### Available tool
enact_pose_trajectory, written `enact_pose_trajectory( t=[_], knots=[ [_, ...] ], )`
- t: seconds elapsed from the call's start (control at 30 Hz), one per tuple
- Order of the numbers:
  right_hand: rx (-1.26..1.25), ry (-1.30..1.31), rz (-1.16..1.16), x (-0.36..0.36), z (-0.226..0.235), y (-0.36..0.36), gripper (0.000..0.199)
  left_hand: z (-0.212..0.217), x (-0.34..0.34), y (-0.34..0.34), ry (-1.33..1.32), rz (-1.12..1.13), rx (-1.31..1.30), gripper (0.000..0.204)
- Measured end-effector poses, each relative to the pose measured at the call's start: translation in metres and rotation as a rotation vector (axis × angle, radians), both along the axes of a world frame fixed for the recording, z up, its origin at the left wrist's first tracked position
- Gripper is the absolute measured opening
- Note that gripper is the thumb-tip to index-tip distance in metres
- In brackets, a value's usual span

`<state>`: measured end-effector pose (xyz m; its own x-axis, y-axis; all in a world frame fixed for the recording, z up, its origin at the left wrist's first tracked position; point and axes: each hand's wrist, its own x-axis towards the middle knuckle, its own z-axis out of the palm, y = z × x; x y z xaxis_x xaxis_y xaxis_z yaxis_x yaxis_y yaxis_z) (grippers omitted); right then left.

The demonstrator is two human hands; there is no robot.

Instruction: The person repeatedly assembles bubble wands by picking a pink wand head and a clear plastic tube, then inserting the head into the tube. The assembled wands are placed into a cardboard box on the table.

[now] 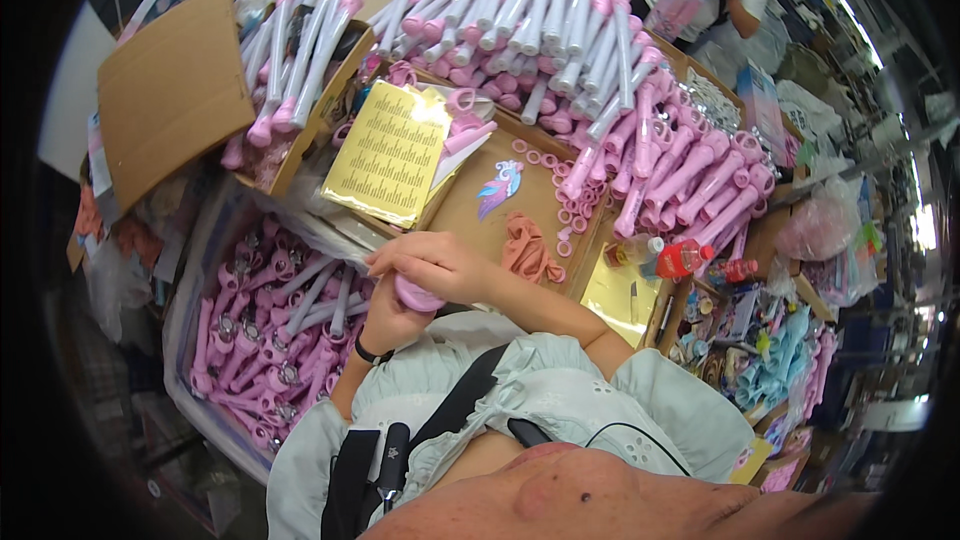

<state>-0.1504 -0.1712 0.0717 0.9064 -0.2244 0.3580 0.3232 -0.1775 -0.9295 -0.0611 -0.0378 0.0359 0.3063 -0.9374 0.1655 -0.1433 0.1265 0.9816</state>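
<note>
Both my hands are together just above the near edge of the worktable, close to my body. My left hand (388, 322), with a black band at the wrist, is closed around a pink plastic piece (418, 294) with a rounded end. Over it lies my right hand (440, 264), its fingers bent on the top of the same piece. Most of the piece is hidden by the fingers. Beyond them sits a stack of gold sticker sheets (388, 152). A cardboard tray (520, 202) beside it holds small pink rings (565, 212), a winged sticker (498, 188) and a crumpled orange cloth (530, 250).
A large bin (180, 365) of pink wands stands at the left. Many white-and-pink sticks (545, 15) are piled at the back. Pink handles (690, 180) and a red-labelled bottle (684, 258) lie right. Another person (735, 0) holds a package at the far right.
</note>
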Motion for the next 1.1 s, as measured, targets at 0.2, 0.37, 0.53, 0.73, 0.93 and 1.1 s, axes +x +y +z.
enact_pose_trajectory(
  t=[0.2,0.37,0.53,0.73,0.93,1.1],
  knots=[
    [-0.673,-0.193,-0.372,-0.018,-0.007,0.012,0.020,0.000,0.002,-0.015,-0.381,-0.104,0.025,0.040],
    [-0.305,0.131,-0.063,-0.017,-0.012,-0.006,0.024,0.004,-0.003,-0.025,-0.573,-0.191,0.155,0.042],
    [0.400,0.043,0.186,-0.022,-0.045,-0.021,0.041,0.020,0.000,-0.027,-0.167,-0.352,-0.014,0.047],
    [-0.131,0.364,-0.030,-0.071,-0.080,-0.006,0.047,0.037,0.040,-0.036,0.884,0.031,-0.621,0.056],
    [0.226,0.590,-0.368,-0.113,-0.091,0.001,0.036,0.009,0.032,-0.047,0.336,0.083,0.012,0.038],
    [0.443,0.246,-0.825,-0.112,-0.094,-0.114,0.027,-0.019,0.005,-0.038,-0.802,-0.360,0.059,0.027]
  ],
)
